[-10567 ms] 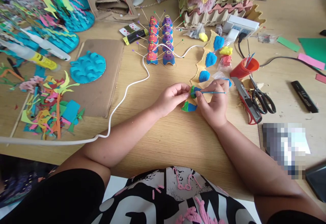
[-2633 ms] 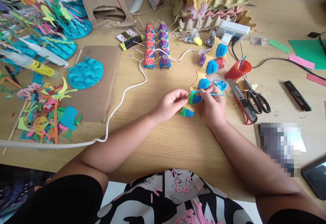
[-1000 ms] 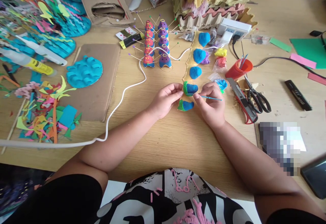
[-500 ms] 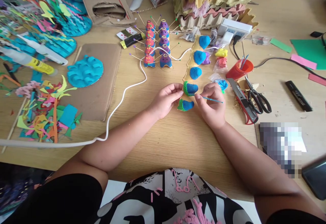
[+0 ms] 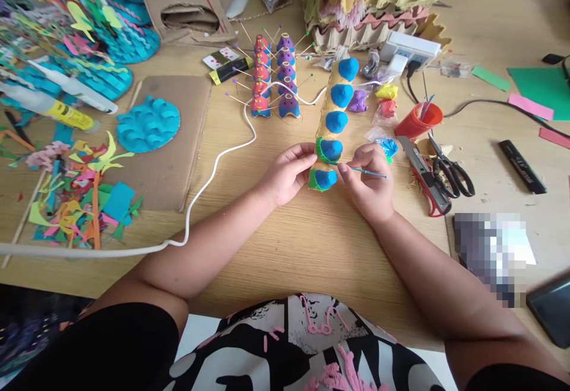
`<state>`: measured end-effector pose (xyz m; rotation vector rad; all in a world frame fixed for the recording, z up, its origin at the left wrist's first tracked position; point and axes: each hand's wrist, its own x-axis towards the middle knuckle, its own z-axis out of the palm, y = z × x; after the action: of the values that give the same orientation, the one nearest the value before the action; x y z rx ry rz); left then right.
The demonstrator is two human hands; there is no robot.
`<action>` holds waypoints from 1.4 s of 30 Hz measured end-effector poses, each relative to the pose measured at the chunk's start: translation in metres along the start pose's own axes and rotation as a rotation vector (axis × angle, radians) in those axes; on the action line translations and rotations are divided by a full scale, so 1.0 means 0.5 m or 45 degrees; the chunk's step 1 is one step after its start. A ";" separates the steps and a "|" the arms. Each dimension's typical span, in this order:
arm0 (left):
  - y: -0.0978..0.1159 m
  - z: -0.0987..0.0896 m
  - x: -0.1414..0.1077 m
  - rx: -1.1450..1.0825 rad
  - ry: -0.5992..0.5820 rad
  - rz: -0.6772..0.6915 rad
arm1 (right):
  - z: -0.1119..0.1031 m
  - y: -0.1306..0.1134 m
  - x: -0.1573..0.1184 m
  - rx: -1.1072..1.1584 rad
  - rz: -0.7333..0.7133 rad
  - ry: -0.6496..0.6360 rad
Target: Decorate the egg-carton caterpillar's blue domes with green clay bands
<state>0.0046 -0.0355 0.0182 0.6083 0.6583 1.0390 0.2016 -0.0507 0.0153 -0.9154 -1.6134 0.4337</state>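
Observation:
My left hand grips the left edge of an egg-carton strip near its lower end. Blue clay caps cover the strip's bumps, and green clay edges the two nearest ones. In my right hand is a thin blue modelling tool, pinched between thumb and fingers. Its tip lies by the green clay below the second bump from the near end. Beyond my right hand are packets of blue clay, red clay, yellow clay and purple clay.
Two decorated carton caterpillars stand behind my left hand. A white cable crosses the table. On the right are an orange cup, a utility knife and scissors. Paper scraps and cardboard lie left.
The strip has turned, its far end swinging left and more of the green edging showing. The tool has shifted slightly left and down along the green clay.

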 end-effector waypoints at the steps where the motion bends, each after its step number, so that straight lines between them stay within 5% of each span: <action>1: 0.000 0.000 0.000 -0.008 -0.002 0.000 | 0.000 0.000 0.000 -0.019 -0.009 0.000; 18: 0.004 0.000 -0.002 -0.070 0.035 -0.111 | 0.004 -0.002 0.002 -0.114 -0.109 0.095; 28: 0.012 0.003 -0.003 -0.050 0.007 -0.142 | 0.005 0.002 -0.005 0.131 0.156 0.103; 42: 0.009 0.001 -0.001 -0.050 0.003 -0.146 | 0.007 -0.001 0.001 -0.027 0.085 0.043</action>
<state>0.0023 -0.0342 0.0218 0.5292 0.6655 0.9434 0.1982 -0.0503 0.0151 -0.9895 -1.5626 0.4456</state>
